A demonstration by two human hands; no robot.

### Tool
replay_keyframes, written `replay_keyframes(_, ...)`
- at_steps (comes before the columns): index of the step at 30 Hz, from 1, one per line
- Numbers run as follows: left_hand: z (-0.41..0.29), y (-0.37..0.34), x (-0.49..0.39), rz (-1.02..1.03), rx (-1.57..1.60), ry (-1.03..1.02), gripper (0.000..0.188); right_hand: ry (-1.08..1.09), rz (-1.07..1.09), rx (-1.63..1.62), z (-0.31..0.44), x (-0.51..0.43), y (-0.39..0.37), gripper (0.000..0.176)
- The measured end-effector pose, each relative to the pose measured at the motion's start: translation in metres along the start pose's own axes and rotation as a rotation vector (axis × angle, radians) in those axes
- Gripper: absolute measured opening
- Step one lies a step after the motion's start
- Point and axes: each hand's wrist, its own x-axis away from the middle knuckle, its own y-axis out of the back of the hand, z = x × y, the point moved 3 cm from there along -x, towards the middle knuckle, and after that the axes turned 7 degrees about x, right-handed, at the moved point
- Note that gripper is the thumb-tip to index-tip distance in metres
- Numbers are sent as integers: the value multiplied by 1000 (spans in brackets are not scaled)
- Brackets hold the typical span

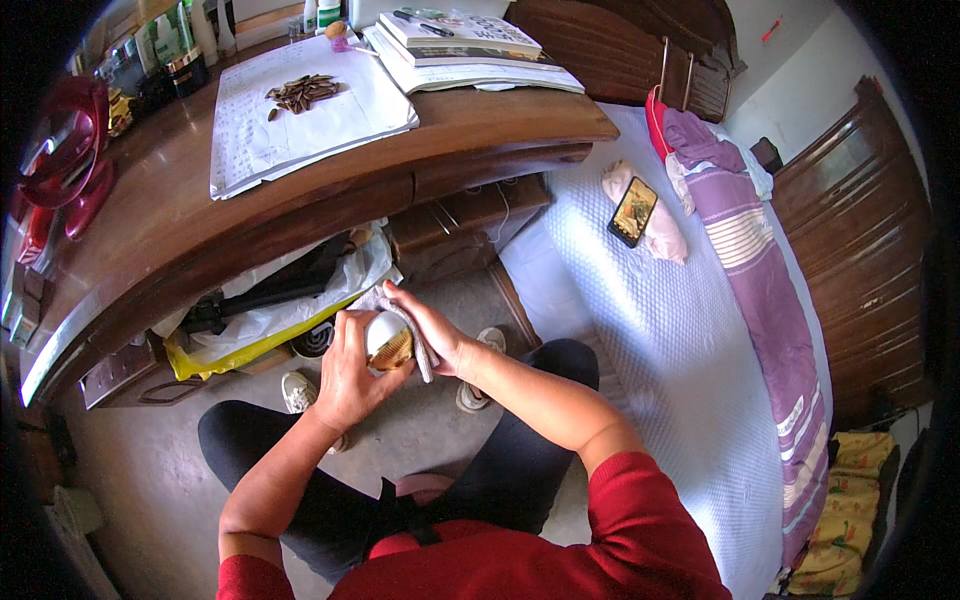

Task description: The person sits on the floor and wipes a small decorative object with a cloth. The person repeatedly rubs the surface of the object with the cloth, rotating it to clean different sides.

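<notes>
Above the floor between my knees, my left hand (351, 375) grips a rounded container with a white top and a ribbed gold part (390, 346). Fingers and thumb curl around its left and lower sides. A light grey cloth (420, 341) lies against its right and far side, and my right hand (437, 330) presses that cloth onto it. The fingers of the right hand are partly hidden behind the cloth. What kind of container it is, I cannot tell for certain.
A curved wooden desk (315, 202) holds papers (255, 154) with a pile of seeds (304, 94), stacked books (457, 37) and bottles (169, 41). Below it lies a yellow-edged plastic bag (255, 352). On the bed (637, 337) at right, a phone (634, 212) leans on pink cloth.
</notes>
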Motion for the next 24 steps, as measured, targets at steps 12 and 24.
replay_keyframes(12, 14, -4, 0, 65, -149, 48, 74, 591, -345, 840, -9, -3, 2, 48)
replay_keyframes(24, 11, -4, -1, 87, -154, 36, 75, 643, -299, 887, -3, 1, -2, 46)
